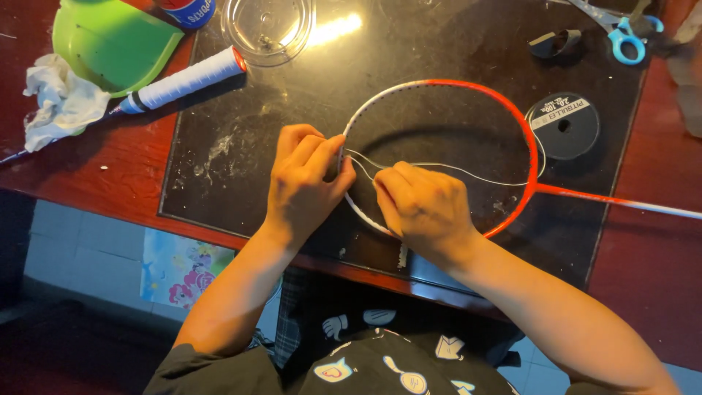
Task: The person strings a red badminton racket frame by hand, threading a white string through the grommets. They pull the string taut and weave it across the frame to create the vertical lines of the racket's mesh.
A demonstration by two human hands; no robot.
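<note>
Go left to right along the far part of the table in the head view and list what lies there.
Crumpled white cloth → green plastic dustpan → white-wrapped racket handle → clear glass bowl → black string spool → blue-handled scissors.

i see a badminton racket frame [468,91] lying flat on the dark tabletop, its oval head white at the left end and shading to orange-red toward the right, where the thin shaft runs off. the head is nearly unstrung. a thin white string [453,168] crosses it in a few loose strands, fanning from the left rim to the right rim near the throat.
</note>
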